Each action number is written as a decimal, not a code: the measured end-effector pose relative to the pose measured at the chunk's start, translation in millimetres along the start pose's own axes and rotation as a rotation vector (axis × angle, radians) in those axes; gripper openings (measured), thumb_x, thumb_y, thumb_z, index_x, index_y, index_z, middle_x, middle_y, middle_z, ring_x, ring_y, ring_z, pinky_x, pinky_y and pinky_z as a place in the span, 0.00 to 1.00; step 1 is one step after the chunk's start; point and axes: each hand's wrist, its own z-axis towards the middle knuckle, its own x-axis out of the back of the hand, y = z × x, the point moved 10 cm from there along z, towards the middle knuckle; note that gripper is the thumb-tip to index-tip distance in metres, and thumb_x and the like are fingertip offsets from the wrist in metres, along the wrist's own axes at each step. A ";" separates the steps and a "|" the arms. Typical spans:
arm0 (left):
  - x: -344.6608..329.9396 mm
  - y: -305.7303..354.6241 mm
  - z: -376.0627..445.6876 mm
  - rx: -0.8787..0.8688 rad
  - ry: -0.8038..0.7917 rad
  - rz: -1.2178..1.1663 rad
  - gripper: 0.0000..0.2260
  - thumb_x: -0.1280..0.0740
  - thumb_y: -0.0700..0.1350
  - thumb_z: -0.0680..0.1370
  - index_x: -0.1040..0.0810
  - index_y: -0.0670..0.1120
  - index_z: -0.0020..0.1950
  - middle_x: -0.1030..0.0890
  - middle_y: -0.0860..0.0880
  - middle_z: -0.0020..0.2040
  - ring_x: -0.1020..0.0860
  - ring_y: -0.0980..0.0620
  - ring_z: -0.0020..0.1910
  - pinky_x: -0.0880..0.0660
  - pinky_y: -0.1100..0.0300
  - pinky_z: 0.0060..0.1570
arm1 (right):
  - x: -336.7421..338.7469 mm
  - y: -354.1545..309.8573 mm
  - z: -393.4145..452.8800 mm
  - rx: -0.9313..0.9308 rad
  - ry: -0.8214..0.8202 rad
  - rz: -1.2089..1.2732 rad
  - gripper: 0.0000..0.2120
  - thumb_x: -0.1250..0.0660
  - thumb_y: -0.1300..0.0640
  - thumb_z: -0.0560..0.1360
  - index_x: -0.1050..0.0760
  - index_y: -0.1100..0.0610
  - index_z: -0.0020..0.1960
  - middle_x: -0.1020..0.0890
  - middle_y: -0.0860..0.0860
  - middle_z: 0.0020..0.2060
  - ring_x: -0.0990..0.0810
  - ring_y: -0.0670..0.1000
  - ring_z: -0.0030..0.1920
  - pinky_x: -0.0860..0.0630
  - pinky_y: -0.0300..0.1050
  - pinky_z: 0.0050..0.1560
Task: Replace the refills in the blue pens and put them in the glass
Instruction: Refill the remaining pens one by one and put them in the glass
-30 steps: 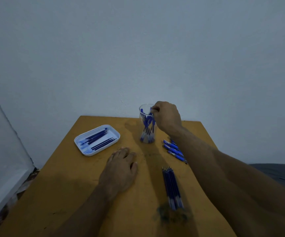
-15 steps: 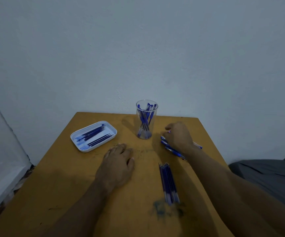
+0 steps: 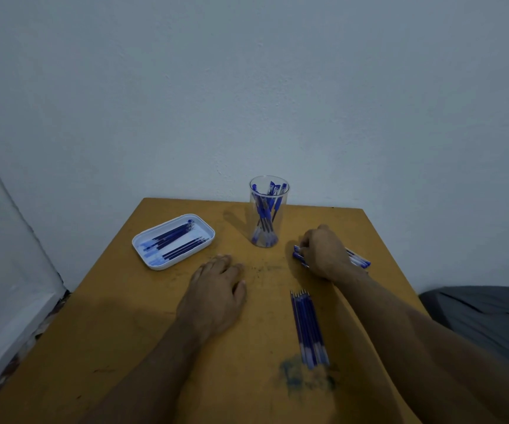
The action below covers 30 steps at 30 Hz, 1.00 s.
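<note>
While my right hand curls over the loose blue plastic pens lying on the yellow wooden desk, my left hand rests flat, fingers relaxed; the clear glass of pens stands just beyond.

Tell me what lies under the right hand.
A small pile of blue pens lies on the table under the right hand, ends sticking out on both sides. The hand covers their middles, so their count and any grip stay hidden.
</note>
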 end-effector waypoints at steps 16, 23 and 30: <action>-0.4 -1.6 -0.8 -0.024 0.039 -0.050 0.21 0.44 0.57 0.83 0.32 0.55 0.76 0.34 0.51 0.77 0.40 0.51 0.78 0.40 0.48 0.77 | 46.2 -41.0 -30.0 0.097 0.134 0.034 0.08 0.37 0.53 0.83 0.27 0.53 0.61 0.18 0.52 0.50 0.21 0.51 0.46 0.23 0.47 0.42; 28.7 10.5 -24.9 -0.058 0.243 -0.367 0.17 0.39 0.55 0.82 0.22 0.51 0.68 0.21 0.55 0.62 0.26 0.59 0.62 0.26 0.57 0.61 | 4.1 -49.7 -90.4 -0.166 -0.159 1.072 0.04 0.32 0.60 0.80 0.21 0.61 0.51 0.18 0.58 0.36 0.25 0.49 0.27 0.33 0.41 0.22; 34.1 17.9 -39.9 -0.056 0.217 -0.691 0.10 0.33 0.50 0.81 0.18 0.53 0.61 0.16 0.59 0.47 0.18 0.59 0.46 0.19 0.62 0.44 | -38.7 -51.0 -120.4 -0.253 -0.244 1.434 0.06 0.32 0.63 0.80 0.23 0.64 0.55 0.15 0.59 0.38 0.17 0.55 0.36 0.20 0.46 0.30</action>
